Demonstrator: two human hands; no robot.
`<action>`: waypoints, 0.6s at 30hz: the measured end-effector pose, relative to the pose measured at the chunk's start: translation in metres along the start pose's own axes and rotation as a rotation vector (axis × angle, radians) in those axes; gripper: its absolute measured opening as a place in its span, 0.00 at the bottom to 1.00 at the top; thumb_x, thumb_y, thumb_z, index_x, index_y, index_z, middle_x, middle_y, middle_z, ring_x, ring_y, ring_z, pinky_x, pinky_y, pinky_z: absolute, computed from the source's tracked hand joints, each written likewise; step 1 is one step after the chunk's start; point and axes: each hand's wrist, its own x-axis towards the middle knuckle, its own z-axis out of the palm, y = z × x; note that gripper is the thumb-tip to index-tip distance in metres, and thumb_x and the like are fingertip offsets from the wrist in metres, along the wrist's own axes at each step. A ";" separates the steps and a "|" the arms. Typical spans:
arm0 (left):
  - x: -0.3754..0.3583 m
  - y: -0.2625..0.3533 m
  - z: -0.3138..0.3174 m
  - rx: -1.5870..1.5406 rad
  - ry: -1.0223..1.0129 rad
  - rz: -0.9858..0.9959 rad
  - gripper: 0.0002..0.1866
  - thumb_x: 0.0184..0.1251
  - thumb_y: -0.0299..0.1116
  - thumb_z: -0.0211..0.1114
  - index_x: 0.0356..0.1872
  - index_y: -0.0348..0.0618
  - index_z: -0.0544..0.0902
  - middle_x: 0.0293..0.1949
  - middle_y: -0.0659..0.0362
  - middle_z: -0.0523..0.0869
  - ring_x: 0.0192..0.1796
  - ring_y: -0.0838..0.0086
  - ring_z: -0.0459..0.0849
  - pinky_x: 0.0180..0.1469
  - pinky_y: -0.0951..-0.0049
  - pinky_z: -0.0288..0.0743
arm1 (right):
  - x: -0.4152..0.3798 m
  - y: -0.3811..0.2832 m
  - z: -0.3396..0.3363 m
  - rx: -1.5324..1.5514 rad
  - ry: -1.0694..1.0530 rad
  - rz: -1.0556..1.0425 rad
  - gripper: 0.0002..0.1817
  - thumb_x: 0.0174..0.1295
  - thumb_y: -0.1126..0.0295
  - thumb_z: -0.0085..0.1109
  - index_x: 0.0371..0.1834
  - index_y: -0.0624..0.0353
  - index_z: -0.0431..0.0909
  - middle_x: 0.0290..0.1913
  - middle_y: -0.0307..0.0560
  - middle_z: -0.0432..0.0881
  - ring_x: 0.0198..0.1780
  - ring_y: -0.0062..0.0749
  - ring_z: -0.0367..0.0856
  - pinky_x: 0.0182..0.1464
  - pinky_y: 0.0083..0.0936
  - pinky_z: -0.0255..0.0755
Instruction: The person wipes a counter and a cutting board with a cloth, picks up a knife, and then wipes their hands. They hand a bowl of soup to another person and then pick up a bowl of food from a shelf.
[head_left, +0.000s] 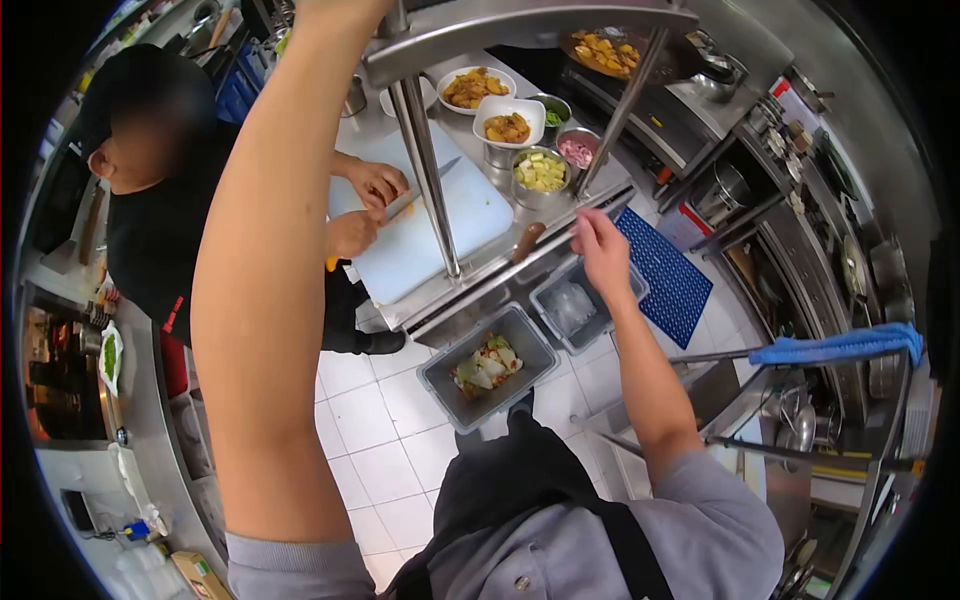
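Observation:
My left arm [265, 280] reaches up past the upper edge of the view, beside the steel shelf frame [530, 40]; its hand is out of sight. My right hand [605, 255] hovers in front of the counter's edge with its fingers curled together, and nothing shows in them. A brown knife handle [528, 242] lies at that edge, to its left and apart from it. Closest on the counter are a steel bowl of pale green cubes [541, 171] and a bowl of chopped pink pieces [576, 151]. Below stands a grey bin with food scraps [440, 385].
A co-worker's hands [365, 205] work with a knife [405, 203] on a white cutting board [390, 275]. White bowls of browned food [478, 90] stand behind it. Another grey bin [598, 335] and a blue mat [672, 285] are on the floor. A blue cloth [840, 345] hangs on a rail.

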 end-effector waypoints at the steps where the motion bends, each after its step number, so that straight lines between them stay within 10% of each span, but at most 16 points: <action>1: 0.001 -0.002 0.000 0.013 -0.002 0.009 0.12 0.69 0.31 0.58 0.43 0.30 0.75 0.34 0.39 0.82 0.42 0.46 0.82 0.47 0.54 0.72 | 0.039 0.008 0.013 -0.092 -0.043 0.012 0.16 0.70 0.66 0.54 0.55 0.64 0.77 0.30 0.47 0.84 0.29 0.24 0.81 0.33 0.23 0.75; 9: -0.002 0.008 -0.006 -0.011 -0.126 0.077 0.10 0.72 0.30 0.57 0.36 0.31 0.77 0.28 0.53 0.82 0.33 0.69 0.79 0.40 0.67 0.72 | 0.208 0.065 0.098 -0.127 -0.086 0.234 0.33 0.67 0.64 0.54 0.69 0.74 0.58 0.34 0.59 0.83 0.23 0.37 0.85 0.21 0.30 0.80; 12: 0.003 0.014 -0.012 -0.260 -0.210 -0.010 0.08 0.74 0.30 0.56 0.39 0.33 0.77 0.23 0.64 0.77 0.22 0.83 0.72 0.26 0.76 0.66 | 0.216 0.056 0.106 -0.045 -0.033 0.400 0.23 0.65 0.64 0.54 0.48 0.81 0.69 0.32 0.66 0.84 0.23 0.41 0.87 0.19 0.30 0.82; 14: 0.017 0.032 -0.019 -1.200 -0.151 -1.097 0.06 0.76 0.29 0.55 0.41 0.36 0.77 0.21 0.70 0.73 0.19 0.89 0.66 0.20 0.83 0.58 | 0.217 0.058 0.111 -0.019 -0.049 0.429 0.23 0.65 0.65 0.53 0.48 0.81 0.69 0.31 0.65 0.84 0.22 0.41 0.86 0.20 0.30 0.82; 15: 0.012 0.025 -0.014 -1.193 -0.145 -1.094 0.06 0.76 0.29 0.55 0.41 0.36 0.77 0.21 0.70 0.73 0.19 0.89 0.66 0.20 0.83 0.58 | 0.218 0.061 0.113 -0.003 -0.050 0.461 0.22 0.65 0.65 0.53 0.47 0.81 0.70 0.30 0.65 0.84 0.22 0.41 0.86 0.20 0.29 0.82; 17: -0.003 0.006 -0.002 -0.321 -0.208 -0.167 0.05 0.76 0.28 0.55 0.41 0.38 0.75 0.20 0.71 0.71 0.18 0.90 0.66 0.18 0.85 0.57 | 0.221 0.072 0.116 -0.006 -0.052 0.462 0.20 0.64 0.67 0.52 0.44 0.82 0.72 0.28 0.62 0.84 0.21 0.40 0.86 0.18 0.29 0.82; 18: -0.004 0.005 -0.003 -0.314 -0.203 -0.168 0.05 0.76 0.28 0.55 0.41 0.38 0.75 0.20 0.71 0.71 0.18 0.90 0.66 0.18 0.85 0.57 | 0.223 0.076 0.118 0.051 -0.098 0.486 0.17 0.63 0.70 0.49 0.45 0.78 0.72 0.30 0.60 0.83 0.21 0.40 0.85 0.18 0.31 0.81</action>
